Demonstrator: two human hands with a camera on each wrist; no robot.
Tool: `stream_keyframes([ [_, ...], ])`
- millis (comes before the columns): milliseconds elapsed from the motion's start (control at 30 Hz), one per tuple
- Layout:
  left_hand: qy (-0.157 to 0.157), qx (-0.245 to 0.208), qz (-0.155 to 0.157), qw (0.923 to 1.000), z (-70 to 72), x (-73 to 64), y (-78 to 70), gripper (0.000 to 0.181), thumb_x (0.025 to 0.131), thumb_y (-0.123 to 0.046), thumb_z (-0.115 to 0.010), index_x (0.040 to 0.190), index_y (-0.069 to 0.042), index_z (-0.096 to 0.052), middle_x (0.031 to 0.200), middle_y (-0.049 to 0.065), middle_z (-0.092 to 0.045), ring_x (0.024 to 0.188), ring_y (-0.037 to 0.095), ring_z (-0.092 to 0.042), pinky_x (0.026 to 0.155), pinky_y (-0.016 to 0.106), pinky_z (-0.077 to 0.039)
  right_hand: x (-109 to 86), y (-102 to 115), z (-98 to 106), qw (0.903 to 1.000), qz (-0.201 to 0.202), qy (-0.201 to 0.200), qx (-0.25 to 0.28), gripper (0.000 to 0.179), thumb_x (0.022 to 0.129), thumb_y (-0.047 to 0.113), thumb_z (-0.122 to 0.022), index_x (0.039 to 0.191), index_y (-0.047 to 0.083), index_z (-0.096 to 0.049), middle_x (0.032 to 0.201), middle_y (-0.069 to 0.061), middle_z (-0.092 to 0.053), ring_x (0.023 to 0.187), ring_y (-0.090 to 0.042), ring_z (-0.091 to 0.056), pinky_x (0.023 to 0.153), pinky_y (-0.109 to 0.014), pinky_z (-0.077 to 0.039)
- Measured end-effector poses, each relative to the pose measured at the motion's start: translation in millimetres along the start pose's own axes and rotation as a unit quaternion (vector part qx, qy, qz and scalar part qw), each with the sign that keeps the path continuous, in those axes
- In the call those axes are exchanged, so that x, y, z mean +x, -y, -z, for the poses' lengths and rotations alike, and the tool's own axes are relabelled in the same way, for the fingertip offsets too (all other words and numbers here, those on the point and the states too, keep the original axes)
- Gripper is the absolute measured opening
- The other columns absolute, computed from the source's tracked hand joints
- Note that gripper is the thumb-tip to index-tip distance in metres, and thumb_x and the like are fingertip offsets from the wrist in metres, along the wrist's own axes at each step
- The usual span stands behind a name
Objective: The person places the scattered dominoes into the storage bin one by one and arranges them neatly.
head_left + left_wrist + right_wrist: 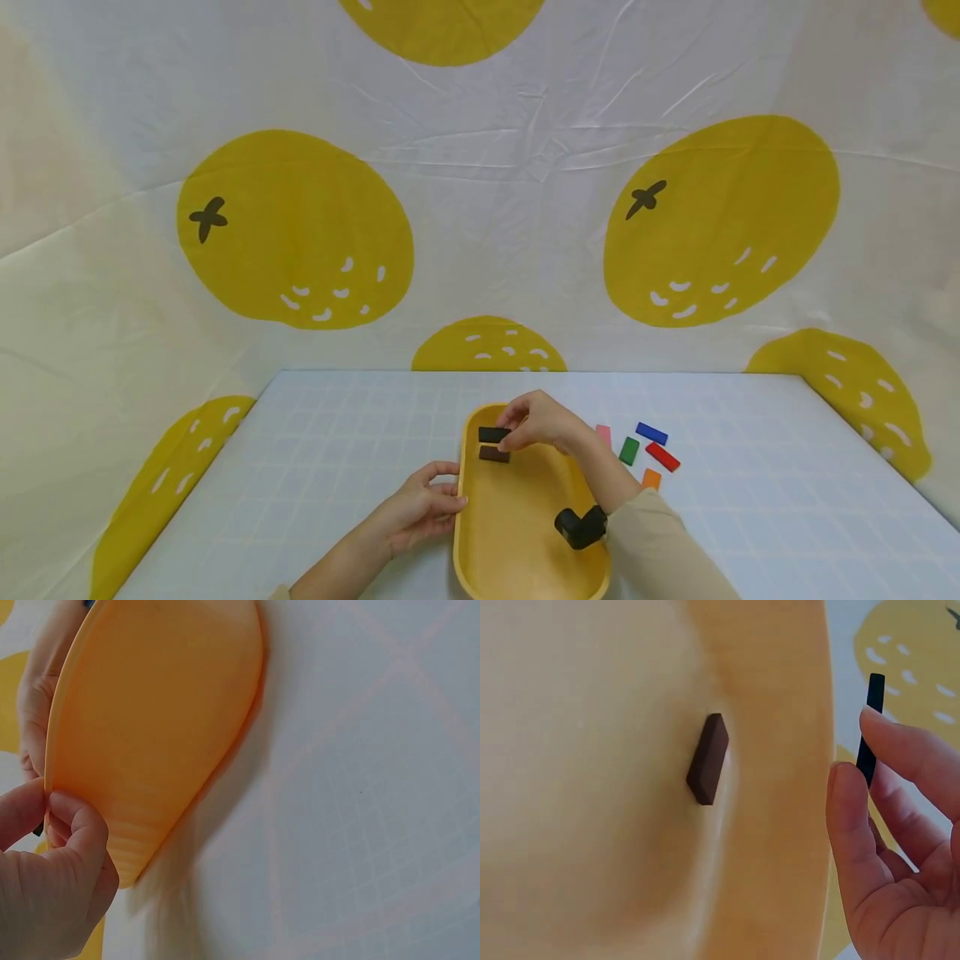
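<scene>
A yellow oval tray (510, 533) sits on the table in front of me. My left hand (423, 508) holds its left rim, and the left wrist view shows thumb and fingers pinching that edge. Over the far end of the tray, my right hand (543, 423) pinches a small flat black block (876, 694) between thumb and fingers. In the right wrist view this block stands on edge, raised near the rim. Below it, a dark brown block (708, 759) lies inside the tray by the end wall.
Right of the tray lie several loose blocks: pink (603, 435), green (629, 451), blue (652, 433), red (663, 456) and orange (651, 479). A black wrist device (581, 527) on the right arm overlaps the tray. Fruit-patterned cloth (510, 250) hangs behind the table.
</scene>
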State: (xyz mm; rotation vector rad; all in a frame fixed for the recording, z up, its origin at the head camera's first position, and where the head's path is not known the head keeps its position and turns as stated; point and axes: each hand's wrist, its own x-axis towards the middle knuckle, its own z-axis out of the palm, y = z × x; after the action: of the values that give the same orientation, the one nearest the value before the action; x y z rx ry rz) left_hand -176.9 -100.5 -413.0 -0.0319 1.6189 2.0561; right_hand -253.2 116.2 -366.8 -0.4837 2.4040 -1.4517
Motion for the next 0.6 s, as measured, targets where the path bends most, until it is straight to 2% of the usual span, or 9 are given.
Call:
stream_keyframes([
  [300, -0.001, 0.002, 0.004, 1.0, -0.1, -1.0, -1.1, 0.046, 0.086, 0.006, -0.057, 0.126, 0.0, -0.034, 0.093, 0.008, -0.057, 0.075, 0.014, -0.057, 0.067, 0.026, -0.049, 1.0, -4.2, -8.6, 0.9993, -0.034, -0.007, 0.011, 0.025, 0.066, 0.001, -0.081, 0.087, -0.002, -0.067, 0.076, -0.006, -0.055, 0.066, -0.016, -0.053, 0.063, -0.028, -0.052],
  [600, 0.011, -0.009, -0.007, 0.9999, 1.5, -1.2, 1.6, 0.046, 0.086, 0.007, -0.057, 0.125, 0.0, -0.035, 0.094, 0.008, -0.058, 0.076, 0.013, -0.057, 0.067, 0.025, -0.048, -0.1, -20.3, -16.9, 0.9979, -0.06, -0.024, -0.008, 0.025, 0.065, 0.0, -0.083, 0.085, 0.0, -0.068, 0.075, -0.005, -0.056, 0.066, -0.015, -0.051, 0.062, -0.026, -0.049],
])
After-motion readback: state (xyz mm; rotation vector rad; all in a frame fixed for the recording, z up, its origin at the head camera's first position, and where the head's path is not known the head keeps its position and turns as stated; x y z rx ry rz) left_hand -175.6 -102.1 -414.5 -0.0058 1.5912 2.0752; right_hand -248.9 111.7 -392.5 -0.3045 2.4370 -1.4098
